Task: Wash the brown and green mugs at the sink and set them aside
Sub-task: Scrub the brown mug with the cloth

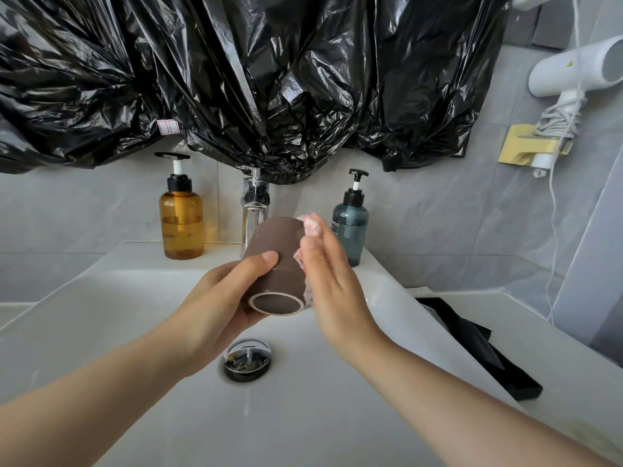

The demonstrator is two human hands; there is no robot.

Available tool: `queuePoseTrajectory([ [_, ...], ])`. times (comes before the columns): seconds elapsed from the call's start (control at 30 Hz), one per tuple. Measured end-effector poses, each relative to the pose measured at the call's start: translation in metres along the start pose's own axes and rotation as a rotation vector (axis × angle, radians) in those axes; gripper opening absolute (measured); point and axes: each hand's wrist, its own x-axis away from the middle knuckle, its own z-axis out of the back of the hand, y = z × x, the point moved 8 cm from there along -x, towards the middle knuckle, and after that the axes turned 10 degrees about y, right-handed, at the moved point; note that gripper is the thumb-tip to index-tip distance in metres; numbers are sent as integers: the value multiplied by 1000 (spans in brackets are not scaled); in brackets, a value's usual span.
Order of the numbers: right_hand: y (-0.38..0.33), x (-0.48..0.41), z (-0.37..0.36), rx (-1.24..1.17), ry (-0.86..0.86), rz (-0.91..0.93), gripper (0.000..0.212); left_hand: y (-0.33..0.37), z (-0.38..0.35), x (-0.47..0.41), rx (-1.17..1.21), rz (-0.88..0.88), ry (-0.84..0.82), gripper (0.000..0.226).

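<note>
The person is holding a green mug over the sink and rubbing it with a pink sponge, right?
Not quite. The mug is brown, not green. The head view shows the left hand holding it over the sink while the right hand presses a pink sponge against it.

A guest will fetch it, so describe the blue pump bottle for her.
Find the white sink below the black plastic sheeting. Three pump bottles stand on its back ledge; take the rightmost bottle. It alone is blue-grey, unlike the clear bottle and the amber bottle.
</note>
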Motion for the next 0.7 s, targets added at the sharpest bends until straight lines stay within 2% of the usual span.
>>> queuePoseTrajectory([
  [0.1, 4, -3, 7, -53, -13, -119, 19, -1, -4, 2, 31, 22, -37, 54],
  [0.23, 10, -2, 7, -84, -66, -244, 21, -2, -3, -1, 102, 53, 31, 42],
  [0.37, 7, 3, 0, -89, -111, -214, 29, 4, -4, 0, 178, 27, 88, 45],
  [0.53, -6, 17, -14, -91, -181, -135, 32, 16, 6, -2, 268, -31, 191, 30],
  [0.6, -6, 15, -13, -97, -172, -135, 30, 16, 7, -2, 271, -10, 159, 34],
  [0.7, -3, 10, -4, -132, -108, -161, 21, 3, 5, 0, 51, 103, 55, 66],
])
